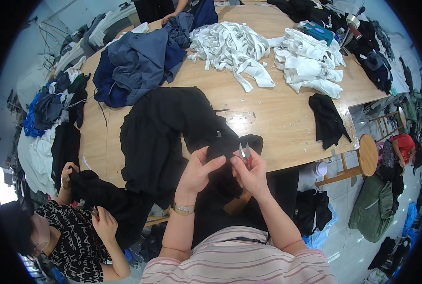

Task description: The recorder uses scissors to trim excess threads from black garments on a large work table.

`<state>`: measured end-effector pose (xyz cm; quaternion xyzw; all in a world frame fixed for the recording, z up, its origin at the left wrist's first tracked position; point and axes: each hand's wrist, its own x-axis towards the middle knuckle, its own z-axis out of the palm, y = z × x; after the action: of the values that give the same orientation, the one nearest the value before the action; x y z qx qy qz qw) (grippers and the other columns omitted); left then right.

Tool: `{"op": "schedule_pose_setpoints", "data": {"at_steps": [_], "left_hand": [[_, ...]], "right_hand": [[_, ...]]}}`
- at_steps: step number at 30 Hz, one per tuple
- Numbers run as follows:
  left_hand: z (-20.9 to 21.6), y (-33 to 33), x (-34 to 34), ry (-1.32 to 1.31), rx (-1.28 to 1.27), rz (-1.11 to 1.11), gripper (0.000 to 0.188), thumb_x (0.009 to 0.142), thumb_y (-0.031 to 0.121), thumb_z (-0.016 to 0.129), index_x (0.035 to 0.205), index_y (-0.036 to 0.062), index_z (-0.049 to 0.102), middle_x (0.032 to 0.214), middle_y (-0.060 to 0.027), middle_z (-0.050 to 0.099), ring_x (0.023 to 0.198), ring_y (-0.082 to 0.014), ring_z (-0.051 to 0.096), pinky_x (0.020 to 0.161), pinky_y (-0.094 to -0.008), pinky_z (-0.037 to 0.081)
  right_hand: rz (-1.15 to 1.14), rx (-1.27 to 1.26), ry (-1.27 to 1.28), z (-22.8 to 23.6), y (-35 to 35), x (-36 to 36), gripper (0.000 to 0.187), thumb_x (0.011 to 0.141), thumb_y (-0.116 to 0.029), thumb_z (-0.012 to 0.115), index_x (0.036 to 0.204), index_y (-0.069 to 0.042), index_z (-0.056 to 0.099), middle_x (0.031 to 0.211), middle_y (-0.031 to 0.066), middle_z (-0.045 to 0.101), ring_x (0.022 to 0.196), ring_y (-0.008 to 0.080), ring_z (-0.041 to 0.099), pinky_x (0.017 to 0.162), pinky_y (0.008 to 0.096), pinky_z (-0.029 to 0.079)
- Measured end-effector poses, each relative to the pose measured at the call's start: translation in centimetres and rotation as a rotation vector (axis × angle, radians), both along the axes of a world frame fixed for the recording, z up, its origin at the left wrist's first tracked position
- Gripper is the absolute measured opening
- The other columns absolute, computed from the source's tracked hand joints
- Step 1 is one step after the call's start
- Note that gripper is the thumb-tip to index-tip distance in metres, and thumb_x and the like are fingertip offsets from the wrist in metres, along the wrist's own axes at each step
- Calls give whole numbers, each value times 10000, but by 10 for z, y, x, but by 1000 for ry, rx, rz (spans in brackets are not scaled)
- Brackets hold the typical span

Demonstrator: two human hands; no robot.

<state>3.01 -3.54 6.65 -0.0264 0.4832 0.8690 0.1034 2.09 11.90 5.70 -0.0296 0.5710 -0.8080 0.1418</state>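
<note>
Black fabric, apparently a garment (pixel 156 123), lies bunched across the near part of the table and hangs over its edge toward me. My left hand (pixel 196 173) has thumb and fingers closed on a fold of it. In my right hand (pixel 251 173) is a pair of thread snips (pixel 245 154) with red handles, its two pointed blades upward and a little apart. The right fingers also rest against the dark cloth, and whether they pinch it I cannot tell. Both hands are close together at the table's near edge.
On the wooden table (pixel 286 128) lie blue-grey garments (pixel 135 61), white strips (pixel 230 42), folded white pieces (pixel 308 61) and a black scrap (pixel 327 120). A co-worker (pixel 73 232) handles black cloth at my left. A wooden stool (pixel 367 155) stands to the right.
</note>
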Motion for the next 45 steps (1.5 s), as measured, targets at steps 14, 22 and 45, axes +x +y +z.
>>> {"op": "schedule_pose_setpoints", "data": {"at_steps": [14, 22, 45], "left_hand": [[-6, 5, -5, 60, -8, 146, 114, 853, 79, 600, 946, 26, 641, 923, -34, 651, 793, -90, 595, 731, -218, 455], [-3, 7, -7, 113, -205, 144, 84, 846, 62, 607, 900, 11, 645, 852, 24, 578, 783, -59, 510, 722, -200, 400], [-5, 5, -4, 169, -263, 102, 126, 841, 69, 615, 935, -13, 634, 888, 20, 571, 799, -68, 512, 737, -208, 407]], "right_hand": [[67, -33, -79, 17, 4, -4, 235, 931, -159, 482, 1121, -20, 481, 577, 3, 488, 351, 25, 361, 323, 167, 267], [146, 104, 2, 34, 12, 2, 261, 942, -135, 428, 1188, -48, 435, 619, 9, 501, 364, 37, 380, 349, 183, 285], [150, -9, -87, 29, 14, 5, 242, 942, -138, 437, 1169, -56, 431, 578, 14, 498, 327, 37, 364, 320, 182, 259]]}}
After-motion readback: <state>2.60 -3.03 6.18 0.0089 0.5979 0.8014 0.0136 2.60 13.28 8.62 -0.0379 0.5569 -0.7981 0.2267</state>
